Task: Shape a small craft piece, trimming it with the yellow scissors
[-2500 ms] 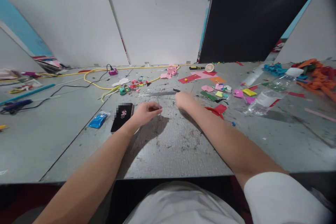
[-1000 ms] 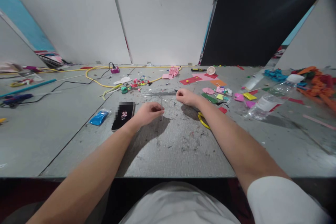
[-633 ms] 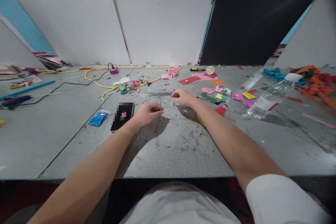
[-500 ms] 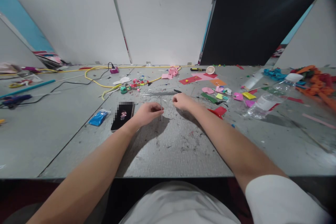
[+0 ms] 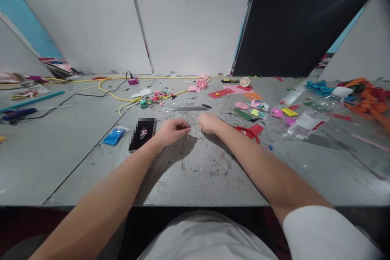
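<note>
My left hand (image 5: 176,131) is closed in a pinch above the table, with a thin, pale, see-through strip (image 5: 188,122) between thumb and forefinger. Just to its right, my right hand (image 5: 209,123) has its fingers curled in, back of the hand towards me. Whatever it grips is hidden, though a faint thin end shows at its fingertips. Beyond both hands lies a bundle of thin, shiny grey lengths (image 5: 185,109) with a dark end on the right. A black phone (image 5: 146,132) rests left of my left hand. Red-handled scissors (image 5: 255,135) lie partly behind my right forearm.
A blue packet (image 5: 114,136) lies left of the phone. Further back are a heap of small coloured bits (image 5: 158,96), a yellow cable (image 5: 114,98) and red paper (image 5: 219,93). A clear bottle (image 5: 318,113) stands tilted-looking at right, near orange cloth-like strips (image 5: 367,103).
My right hand has shifted slightly left and down, closer to my left hand, and its fingers have turned further under. More of the red scissor handles shows. My left hand keeps its pinch.
</note>
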{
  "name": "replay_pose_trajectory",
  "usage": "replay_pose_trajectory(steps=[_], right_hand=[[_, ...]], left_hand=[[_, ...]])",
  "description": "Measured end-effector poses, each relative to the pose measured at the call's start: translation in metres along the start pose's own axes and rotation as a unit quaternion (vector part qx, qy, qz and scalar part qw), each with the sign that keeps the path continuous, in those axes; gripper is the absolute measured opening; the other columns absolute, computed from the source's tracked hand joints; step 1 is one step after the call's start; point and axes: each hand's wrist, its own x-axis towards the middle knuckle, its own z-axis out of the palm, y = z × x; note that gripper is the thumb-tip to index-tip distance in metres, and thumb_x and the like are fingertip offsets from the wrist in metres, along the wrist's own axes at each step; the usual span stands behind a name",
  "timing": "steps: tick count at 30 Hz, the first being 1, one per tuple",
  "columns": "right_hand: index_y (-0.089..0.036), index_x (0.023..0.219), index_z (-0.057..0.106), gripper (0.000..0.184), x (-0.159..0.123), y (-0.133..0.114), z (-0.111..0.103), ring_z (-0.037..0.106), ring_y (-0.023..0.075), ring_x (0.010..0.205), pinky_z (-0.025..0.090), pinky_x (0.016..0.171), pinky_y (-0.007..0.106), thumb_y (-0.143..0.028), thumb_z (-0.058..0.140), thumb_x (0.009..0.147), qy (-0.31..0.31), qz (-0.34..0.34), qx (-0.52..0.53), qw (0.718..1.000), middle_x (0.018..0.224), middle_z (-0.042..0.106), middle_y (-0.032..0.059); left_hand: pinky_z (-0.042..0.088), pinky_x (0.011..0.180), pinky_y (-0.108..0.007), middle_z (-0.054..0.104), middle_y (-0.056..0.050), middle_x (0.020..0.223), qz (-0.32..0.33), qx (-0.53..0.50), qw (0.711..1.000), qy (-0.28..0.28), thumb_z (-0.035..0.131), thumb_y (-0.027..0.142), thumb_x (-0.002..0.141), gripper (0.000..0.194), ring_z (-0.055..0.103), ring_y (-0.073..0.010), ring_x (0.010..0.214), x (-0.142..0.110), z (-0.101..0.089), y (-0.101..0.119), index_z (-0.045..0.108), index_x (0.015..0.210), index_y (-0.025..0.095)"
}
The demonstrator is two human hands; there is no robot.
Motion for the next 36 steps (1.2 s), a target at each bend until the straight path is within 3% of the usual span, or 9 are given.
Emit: replay_pose_trajectory(steps=[6,14,19,26,31,36], right_hand=[[-0.013,0.114,0.077,0.029,-0.009,-0.006,-0.009,0.072,0.0259,0.107,0.051,0.084,0.029,-0.025,0.057,0.097,-0.005,-0.016,0.009,1.0,0.118,0.076,0.0184],[-0.012,0.118,0.076,0.03,-0.011,-0.016,-0.009,0.072,0.0275,0.11,0.051,0.088,0.03,-0.017,0.057,0.095,-0.002,-0.012,-0.003,1.0,0.116,0.076,0.0202],[-0.009,0.122,0.075,0.034,-0.003,-0.01,-0.002,0.07,0.0303,0.115,0.052,0.091,0.033,-0.017,0.054,0.096,-0.002,-0.007,-0.009,1.0,0.122,0.074,0.0234],[-0.009,0.118,0.076,0.033,0.003,0.005,0.001,0.071,0.0285,0.11,0.051,0.088,0.031,-0.022,0.058,0.094,-0.029,-0.008,0.005,1.0,0.116,0.075,0.0225],[-0.012,0.1,0.079,0.023,0.003,0.018,0.001,0.071,0.0225,0.088,0.047,0.069,0.026,-0.028,0.065,0.088,-0.035,-0.003,0.05,0.998,0.097,0.078,0.0147],[-0.016,0.1,0.077,0.024,0.0,0.063,-0.013,0.068,0.0149,0.078,0.042,0.062,0.021,-0.029,0.058,0.094,0.015,0.054,0.099,0.994,0.094,0.077,0.0062]], left_hand=[[0.042,0.06,-0.025,0.066,-0.001,0.07,-0.002,0.004,1.0,0.0,0.072,0.041,0.08,0.025,0.056,-0.0126,0.065,-0.001,-0.003,0.004,0.07,0.078,0.017],[0.047,0.067,-0.027,0.075,-0.006,0.089,0.01,-0.036,0.993,0.111,0.075,0.039,0.077,0.025,0.061,-0.0139,0.073,0.002,-0.019,0.006,0.067,0.072,0.016],[0.048,0.067,-0.027,0.076,-0.007,0.092,0.009,-0.024,0.992,0.121,0.075,0.037,0.077,0.023,0.063,-0.0142,0.074,0.003,-0.019,0.003,0.067,0.071,0.016],[0.046,0.062,-0.027,0.074,-0.005,0.082,0.014,0.013,0.994,0.111,0.072,0.038,0.079,0.022,0.06,-0.0145,0.069,0.002,-0.016,0.003,0.07,0.076,0.017],[0.046,0.063,-0.026,0.074,-0.005,0.084,0.011,0.011,0.995,0.101,0.072,0.038,0.078,0.022,0.061,-0.014,0.07,0.002,-0.014,0.004,0.068,0.075,0.017],[0.047,0.065,-0.026,0.076,-0.005,0.086,0.009,0.021,0.995,0.099,0.072,0.04,0.078,0.024,0.061,-0.0139,0.071,0.0,-0.015,0.005,0.069,0.075,0.017]])
